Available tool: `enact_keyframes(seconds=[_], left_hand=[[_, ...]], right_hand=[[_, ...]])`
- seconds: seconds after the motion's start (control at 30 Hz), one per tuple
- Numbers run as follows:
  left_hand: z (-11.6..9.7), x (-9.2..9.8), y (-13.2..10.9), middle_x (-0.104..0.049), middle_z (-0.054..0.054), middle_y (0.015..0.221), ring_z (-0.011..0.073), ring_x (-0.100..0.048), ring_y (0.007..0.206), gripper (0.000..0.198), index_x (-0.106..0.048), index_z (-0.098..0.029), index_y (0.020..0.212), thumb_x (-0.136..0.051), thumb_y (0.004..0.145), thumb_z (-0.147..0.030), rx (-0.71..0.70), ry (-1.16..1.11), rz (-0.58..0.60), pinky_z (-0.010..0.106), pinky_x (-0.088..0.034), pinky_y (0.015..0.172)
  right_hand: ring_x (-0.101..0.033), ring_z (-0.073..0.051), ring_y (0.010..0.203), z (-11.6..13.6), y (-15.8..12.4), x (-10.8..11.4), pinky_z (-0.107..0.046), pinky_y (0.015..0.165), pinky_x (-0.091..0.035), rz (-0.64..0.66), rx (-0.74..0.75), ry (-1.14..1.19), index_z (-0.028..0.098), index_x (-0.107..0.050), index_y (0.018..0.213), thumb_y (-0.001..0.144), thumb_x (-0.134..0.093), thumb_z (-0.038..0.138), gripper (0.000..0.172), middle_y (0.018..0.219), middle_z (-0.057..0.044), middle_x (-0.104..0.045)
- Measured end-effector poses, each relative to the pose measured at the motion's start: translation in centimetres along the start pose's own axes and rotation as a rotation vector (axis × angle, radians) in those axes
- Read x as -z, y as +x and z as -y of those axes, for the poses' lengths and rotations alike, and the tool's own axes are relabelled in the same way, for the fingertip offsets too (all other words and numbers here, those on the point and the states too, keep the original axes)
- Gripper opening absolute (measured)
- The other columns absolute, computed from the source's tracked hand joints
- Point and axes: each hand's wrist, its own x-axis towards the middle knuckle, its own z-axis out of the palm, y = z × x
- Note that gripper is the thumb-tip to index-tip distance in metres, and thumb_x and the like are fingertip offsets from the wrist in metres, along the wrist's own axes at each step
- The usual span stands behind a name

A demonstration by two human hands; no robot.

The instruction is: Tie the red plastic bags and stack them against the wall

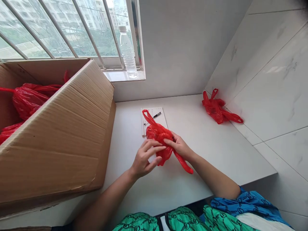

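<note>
A red plastic bag, knotted at its middle with its handles sticking out, is held above the white tabletop. My right hand grips it from the right, thumb on top near the knot. Against its left side is my left hand, fingers apart and fingertips at the plastic. What the bag contains is hidden. Partly behind it lie a notebook and a black pen.
At left stands a large cardboard box with several red bags inside. Another knotted red bag rests by the tiled wall at the right. A clear water bottle stands on the sill of the barred window.
</note>
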Motion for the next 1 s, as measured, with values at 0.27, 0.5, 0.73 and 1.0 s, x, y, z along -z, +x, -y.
enact_keyframes(seconds=[0.27,0.5,0.73,1.0], left_hand=[[2.3,-0.2,0.0,-0.069,0.007,0.103,0.0194,-0.068,0.087,0.050,-0.042,-0.022,0.131,-0.050,0.094,-0.055,0.929,-0.682,-0.058,0.035,-0.058,0.074],[2.2,0.3,0.5,-0.073,0.009,0.110,0.0234,-0.071,0.096,0.078,-0.035,-0.025,0.143,-0.077,0.079,-0.038,0.875,-0.861,-0.319,0.038,-0.058,0.083],[1.9,0.7,0.7,-0.075,0.007,0.095,0.0258,-0.070,0.100,0.084,-0.030,-0.023,0.149,-0.077,0.079,-0.033,0.823,-0.844,-0.300,0.046,-0.056,0.089],[1.8,0.5,0.6,-0.075,0.005,0.094,0.0213,-0.071,0.089,0.083,-0.032,-0.026,0.147,-0.078,0.078,-0.031,0.830,-0.889,-0.289,0.038,-0.059,0.081]], right_hand=[[-0.065,-0.029,0.112,1.0,0.0,0.8,-0.044,0.096,-0.052,-0.001,-0.137,0.127,0.022,-0.061,0.126,0.086,-0.051,0.031,0.042,0.119,-0.006,-0.071],[-0.065,-0.026,0.111,-0.1,0.9,2.0,-0.040,0.093,-0.055,-0.106,-0.062,-0.049,0.023,-0.060,0.122,0.091,-0.054,0.039,0.036,0.123,-0.006,-0.069],[-0.069,-0.022,0.099,-0.2,1.2,2.9,-0.035,0.086,-0.057,-0.164,-0.026,0.002,0.024,-0.062,0.118,0.087,-0.064,0.052,0.042,0.114,-0.007,-0.071],[-0.070,-0.020,0.092,-0.7,1.4,3.1,-0.032,0.079,-0.057,-0.160,-0.050,0.060,0.025,-0.063,0.122,0.086,-0.065,0.055,0.047,0.110,-0.005,-0.073]])
